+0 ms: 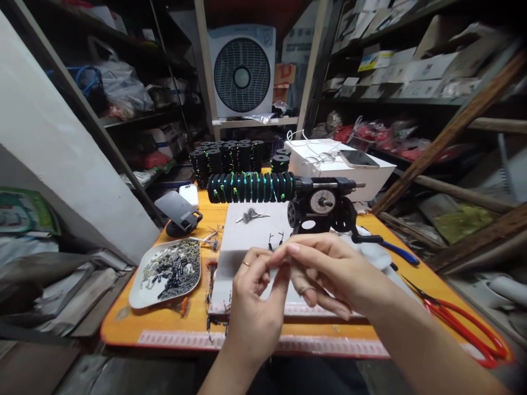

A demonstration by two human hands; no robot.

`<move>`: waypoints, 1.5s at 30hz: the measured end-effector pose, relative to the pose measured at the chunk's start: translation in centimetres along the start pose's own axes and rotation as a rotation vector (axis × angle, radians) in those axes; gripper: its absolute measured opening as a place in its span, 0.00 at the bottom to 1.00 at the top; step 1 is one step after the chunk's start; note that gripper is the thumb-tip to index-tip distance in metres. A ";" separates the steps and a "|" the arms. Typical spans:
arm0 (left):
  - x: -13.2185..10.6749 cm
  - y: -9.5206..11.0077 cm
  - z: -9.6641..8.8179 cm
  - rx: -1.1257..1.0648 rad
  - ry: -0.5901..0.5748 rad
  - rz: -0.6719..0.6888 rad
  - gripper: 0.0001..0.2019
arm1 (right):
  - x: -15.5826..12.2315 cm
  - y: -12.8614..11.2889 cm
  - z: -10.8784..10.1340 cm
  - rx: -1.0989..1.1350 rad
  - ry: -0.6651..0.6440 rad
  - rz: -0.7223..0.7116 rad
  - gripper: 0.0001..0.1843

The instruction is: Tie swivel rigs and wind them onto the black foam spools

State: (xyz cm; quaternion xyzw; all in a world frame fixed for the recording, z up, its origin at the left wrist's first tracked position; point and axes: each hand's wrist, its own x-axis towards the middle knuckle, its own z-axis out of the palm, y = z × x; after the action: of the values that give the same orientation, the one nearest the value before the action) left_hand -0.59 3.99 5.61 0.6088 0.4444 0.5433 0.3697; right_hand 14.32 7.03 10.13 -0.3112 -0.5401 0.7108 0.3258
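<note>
My left hand [256,302], a ring on one finger, is closed with its thumb and fingertips pinched together. Against it, fingertip to fingertip, my right hand [325,269] pinches too, its other fingers curled below. Whatever lies between the fingertips is hidden or too small to make out. Just beyond the hands, two small black pieces with thin wire ends [275,241] lie on a white board [242,280]. Behind them stands a black hand-cranked winder [323,203], carrying a row of black foam spools [251,187] wound with green and blue line.
A white dish [140,291] of small metal and black parts sits left, near a phone stand [179,211]. Red-handled scissors [465,326] and blue-handled pliers [399,253] lie right. More black spools [226,156] and a white box [341,164] bearing a phone [359,159] stand behind.
</note>
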 end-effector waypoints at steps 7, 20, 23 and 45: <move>-2.4 -1.1 0.1 -0.626 -0.216 -0.353 0.09 | 1.4 2.0 0.3 0.278 0.082 0.069 0.20; -5.2 -3.6 0.1 -1.086 -0.384 -0.613 0.11 | 1.9 2.7 0.1 0.312 0.106 0.089 0.20; -5.4 -3.6 0.2 -1.127 -0.393 -0.622 0.11 | 1.9 2.8 0.0 0.298 0.104 0.091 0.20; -4.6 -4.5 0.6 -0.763 -0.178 -0.514 0.15 | 1.8 2.4 -0.8 -0.374 0.363 -0.190 0.17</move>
State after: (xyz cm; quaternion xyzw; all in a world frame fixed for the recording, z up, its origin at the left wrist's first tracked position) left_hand -0.70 1.14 -0.19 0.3435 0.3159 0.5044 0.7265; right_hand 13.56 8.43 7.42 -0.4360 -0.6214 0.4979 0.4192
